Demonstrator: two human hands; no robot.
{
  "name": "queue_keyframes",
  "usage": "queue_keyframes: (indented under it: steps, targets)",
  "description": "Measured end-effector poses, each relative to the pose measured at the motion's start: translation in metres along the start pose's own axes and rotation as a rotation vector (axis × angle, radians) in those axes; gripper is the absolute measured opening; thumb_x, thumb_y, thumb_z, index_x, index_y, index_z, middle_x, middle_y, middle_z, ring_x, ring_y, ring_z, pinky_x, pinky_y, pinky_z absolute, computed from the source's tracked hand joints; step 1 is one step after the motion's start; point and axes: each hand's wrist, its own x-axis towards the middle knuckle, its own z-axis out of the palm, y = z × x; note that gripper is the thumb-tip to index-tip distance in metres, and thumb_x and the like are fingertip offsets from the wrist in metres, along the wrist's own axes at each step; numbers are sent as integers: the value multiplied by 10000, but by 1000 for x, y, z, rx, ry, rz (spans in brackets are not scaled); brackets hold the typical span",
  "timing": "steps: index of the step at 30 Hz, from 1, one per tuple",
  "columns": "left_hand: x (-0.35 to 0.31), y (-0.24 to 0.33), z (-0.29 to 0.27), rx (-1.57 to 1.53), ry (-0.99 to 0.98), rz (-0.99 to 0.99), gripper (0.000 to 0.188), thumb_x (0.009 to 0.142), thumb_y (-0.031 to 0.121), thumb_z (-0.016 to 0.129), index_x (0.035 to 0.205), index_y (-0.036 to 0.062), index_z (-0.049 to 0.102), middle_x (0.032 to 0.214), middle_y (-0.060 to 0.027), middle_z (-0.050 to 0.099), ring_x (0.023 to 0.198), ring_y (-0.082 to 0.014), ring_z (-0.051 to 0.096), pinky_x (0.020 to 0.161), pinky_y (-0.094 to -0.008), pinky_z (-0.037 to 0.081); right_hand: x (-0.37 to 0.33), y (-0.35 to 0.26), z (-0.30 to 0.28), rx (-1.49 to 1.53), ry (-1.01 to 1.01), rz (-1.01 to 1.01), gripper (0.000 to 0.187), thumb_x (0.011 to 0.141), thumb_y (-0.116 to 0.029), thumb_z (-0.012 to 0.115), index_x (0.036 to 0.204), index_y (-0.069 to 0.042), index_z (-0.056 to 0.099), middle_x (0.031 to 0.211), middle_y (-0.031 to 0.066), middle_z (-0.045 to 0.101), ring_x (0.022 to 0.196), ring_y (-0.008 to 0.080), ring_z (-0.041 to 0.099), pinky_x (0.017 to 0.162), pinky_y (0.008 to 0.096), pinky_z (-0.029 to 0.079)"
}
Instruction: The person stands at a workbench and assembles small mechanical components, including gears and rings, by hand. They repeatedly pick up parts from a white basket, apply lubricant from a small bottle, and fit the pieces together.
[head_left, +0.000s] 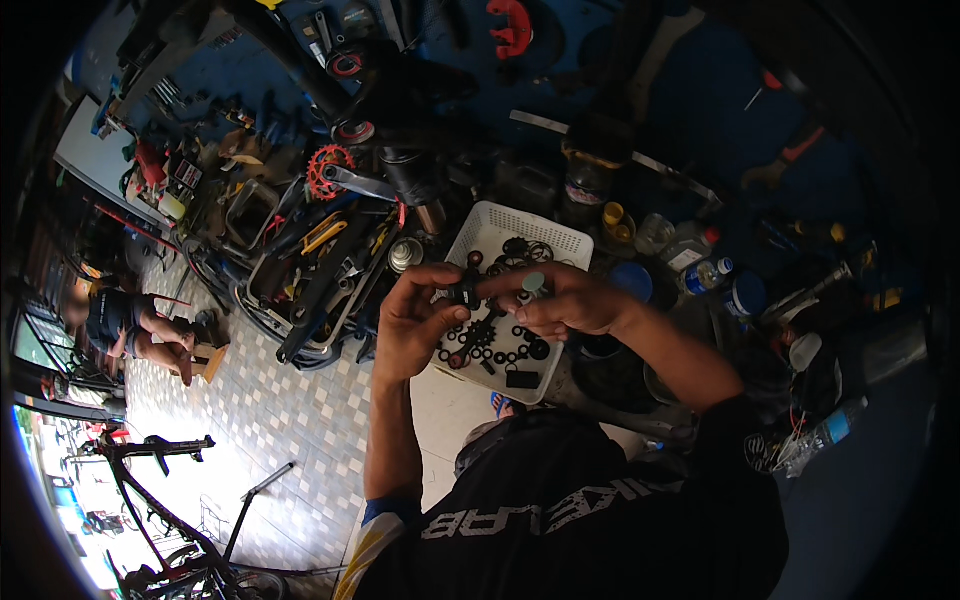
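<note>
Left hand [412, 315] pinches a black part [463, 292] over the white basket's [512, 221] 9 o'clock edge; right hand [575, 300], half-curled, grips a pale-green disc [534, 283]. Bottles [690, 247] crowd 2 o'clock; tiled floor [310, 410] spreads toward 8.

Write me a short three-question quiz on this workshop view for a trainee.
1. Multiple choice: what colour is the toothed chainring left of the tray?
A) blue
B) red
C) green

2. True or false: the person's left hand is holding nothing.

3. Short answer: where does the flat black rectangular piece lie?

Key:
1. B, red.
2. False: the fingers of that hand hold a small black part.
3. Inside the white tray, toward the end nearest the person.
</note>
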Motion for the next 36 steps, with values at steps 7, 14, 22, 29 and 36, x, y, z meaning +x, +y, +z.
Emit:
queue_keyframes:
  steps: [7, 14, 22, 29, 36]
  targets:
    - [1, 2, -1, -36, 85, -46, 333, 959, 98, 679, 1230, -44, 548, 1029, -114, 671, 794, -175, 669, 689, -300, 565, -4, -4, -19, 291, -10, -130, 516, 896, -85, 570, 1389, 58, 519, 878, -24, 487, 473, 18, 417, 415, 190, 391]
    - [1, -3, -6, -128, 122, -222, 375, 1010, 252, 633, 1218, -51, 561, 921, -108, 682, 644, -152, 648, 579, -288, 543, -4, -22, 0, -1100, 113, -323, 697, 781, -7, 678, 1399, -316, 591, 1055, 35, 567, 891, 201, 612, 808, 361, 530]
    - [3, 4, 1, 25, 81, -179, 325, 994, 181, 653, 1212, -53, 592, 912, -89, 677, 652, -124, 631, 607, -262, 524, 1, -20, 0, -1179, 81, -134, 672, 816, -76, 688, 1425, -333, 569, 1066, 27, 558, 907, 207, 611, 823, 375, 526]
    - [0, 4, 0, 16, 108, -164, 342, 970, 137, 676, 1244, -49, 591, 953, -82, 681, 707, -127, 639, 663, -269, 527, -2, -19, -3, -1023, 78, -157, 674, 834, -58, 627, 1461, -294, 550, 992, 64, 559, 914, 197, 581, 837, 352, 493]
    - [5, 3, 10, 40, 129, -16, 376, 950, 82, 692, 1282, -33, 557, 1057, -114, 698, 846, -154, 674, 743, -281, 566, -2, 9, 1, -762, 48, -344, 701, 874, -136, 659, 1537, -207, 444, 1050, 70, 561, 902, 201, 580, 834, 362, 497]
